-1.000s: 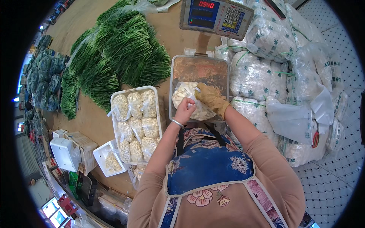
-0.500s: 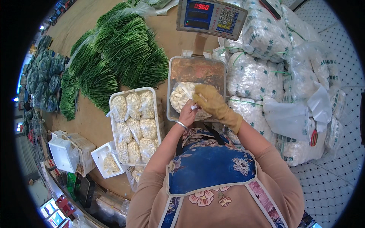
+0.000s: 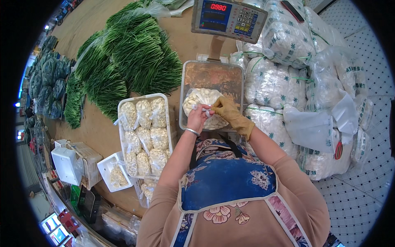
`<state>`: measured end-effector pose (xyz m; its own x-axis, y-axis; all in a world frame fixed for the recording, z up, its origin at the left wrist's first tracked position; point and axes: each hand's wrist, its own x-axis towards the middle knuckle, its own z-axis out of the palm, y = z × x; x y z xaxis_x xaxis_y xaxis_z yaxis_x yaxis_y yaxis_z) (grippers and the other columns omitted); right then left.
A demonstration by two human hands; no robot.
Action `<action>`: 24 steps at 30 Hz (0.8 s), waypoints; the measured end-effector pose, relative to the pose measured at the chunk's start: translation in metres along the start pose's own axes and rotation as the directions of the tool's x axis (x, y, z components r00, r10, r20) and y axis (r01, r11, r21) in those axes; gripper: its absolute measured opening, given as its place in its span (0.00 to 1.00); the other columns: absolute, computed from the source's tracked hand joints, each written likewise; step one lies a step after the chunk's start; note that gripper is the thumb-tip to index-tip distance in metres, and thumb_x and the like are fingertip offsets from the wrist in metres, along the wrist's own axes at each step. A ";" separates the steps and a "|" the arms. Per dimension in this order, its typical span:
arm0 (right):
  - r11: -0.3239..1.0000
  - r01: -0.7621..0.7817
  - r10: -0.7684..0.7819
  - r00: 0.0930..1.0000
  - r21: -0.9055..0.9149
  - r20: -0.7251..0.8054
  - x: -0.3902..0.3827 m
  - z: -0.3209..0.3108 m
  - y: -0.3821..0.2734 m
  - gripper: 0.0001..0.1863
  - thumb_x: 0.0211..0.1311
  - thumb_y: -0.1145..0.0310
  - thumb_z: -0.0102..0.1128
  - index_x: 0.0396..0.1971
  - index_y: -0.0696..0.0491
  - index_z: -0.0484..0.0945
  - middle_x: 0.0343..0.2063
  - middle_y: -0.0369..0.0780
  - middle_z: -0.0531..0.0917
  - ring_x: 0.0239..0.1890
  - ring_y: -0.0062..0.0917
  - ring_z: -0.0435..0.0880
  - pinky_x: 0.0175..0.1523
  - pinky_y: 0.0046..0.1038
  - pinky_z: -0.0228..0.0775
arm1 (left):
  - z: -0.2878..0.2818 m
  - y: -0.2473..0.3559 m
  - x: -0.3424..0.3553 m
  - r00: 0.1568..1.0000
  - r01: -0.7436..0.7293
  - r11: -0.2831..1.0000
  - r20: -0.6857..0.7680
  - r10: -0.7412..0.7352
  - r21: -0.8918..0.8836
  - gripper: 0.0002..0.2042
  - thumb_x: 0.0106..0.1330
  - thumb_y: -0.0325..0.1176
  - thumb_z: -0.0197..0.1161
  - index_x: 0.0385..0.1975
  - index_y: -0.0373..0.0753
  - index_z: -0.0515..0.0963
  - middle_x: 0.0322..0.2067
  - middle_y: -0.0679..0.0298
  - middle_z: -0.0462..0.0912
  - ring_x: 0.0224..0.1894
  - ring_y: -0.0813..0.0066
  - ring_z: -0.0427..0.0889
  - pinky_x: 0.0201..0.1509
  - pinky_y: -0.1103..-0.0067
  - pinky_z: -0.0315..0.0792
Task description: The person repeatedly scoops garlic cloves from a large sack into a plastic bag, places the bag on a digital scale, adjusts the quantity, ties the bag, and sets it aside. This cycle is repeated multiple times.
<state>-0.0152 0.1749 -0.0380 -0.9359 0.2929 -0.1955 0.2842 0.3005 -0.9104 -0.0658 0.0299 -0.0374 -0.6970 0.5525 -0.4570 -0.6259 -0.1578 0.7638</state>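
A clear plastic bag (image 3: 197, 98) full of pale, clove-like pieces rests on the rusty metal pan (image 3: 210, 74) of a weighing scale. My left hand (image 3: 198, 118), bare with a silver bracelet at the wrist, pinches the bag's gathered neck. Beside it, my right hand (image 3: 229, 113), in a yellow-brown glove, has its fingertips closed on the same twisted plastic. Both hands meet over the near part of the bag and hide some of it. Above the pan stands the scale's display (image 3: 228, 18), with lit red digits and a keypad.
Left of the scale, a white crate (image 3: 120, 108) holds several similar filled bags. A small white foam box (image 3: 108, 181) contains another. Green leafy stalks (image 3: 135, 53) are heaped at the far left. Large wrapped packs (image 3: 275, 82) are stacked on the right, with red-handled scissors (image 3: 338, 150) there.
My right gloved hand has turned and drawn its fingers in to the bag's neck. My left hand has shifted slightly left. The red digits on the display have changed.
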 end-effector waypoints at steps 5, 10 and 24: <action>0.912 -0.294 0.198 0.926 0.285 0.321 0.023 -0.014 0.003 0.12 0.48 0.62 0.57 0.29 0.55 0.74 0.20 0.32 0.73 0.21 0.15 0.68 0.25 0.17 0.59 | 0.020 0.015 -0.015 0.807 -0.487 0.055 0.425 0.410 0.872 0.05 0.55 0.27 0.48 0.29 0.35 0.69 0.41 0.52 0.69 0.37 0.59 0.74 0.40 0.73 0.68; 0.831 -0.526 0.347 0.745 0.180 0.570 0.018 -0.031 -0.039 0.14 0.47 0.60 0.56 0.26 0.56 0.76 0.19 0.34 0.74 0.18 0.17 0.68 0.23 0.17 0.60 | 0.016 0.005 -0.023 0.738 -0.618 0.080 0.541 0.403 0.782 0.09 0.48 0.22 0.53 0.31 0.37 0.70 0.52 0.36 0.53 0.53 0.43 0.58 0.54 0.70 0.58; 0.895 -0.285 0.318 0.947 0.343 -0.043 0.049 -0.005 0.019 0.09 0.50 0.67 0.53 0.20 0.57 0.75 0.15 0.36 0.76 0.14 0.17 0.70 0.20 0.19 0.61 | -0.005 -0.023 -0.035 0.895 -0.315 0.185 0.226 0.384 0.931 0.09 0.57 0.34 0.46 0.21 0.37 0.70 0.26 0.53 0.68 0.32 0.55 0.67 0.35 0.67 0.63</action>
<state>-0.0547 0.1994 -0.0636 -0.7871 0.4123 -0.4589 0.4496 -0.1260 -0.8843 -0.0292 0.0101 -0.0416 -0.7852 0.6192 -0.0125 0.4295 0.5589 0.7093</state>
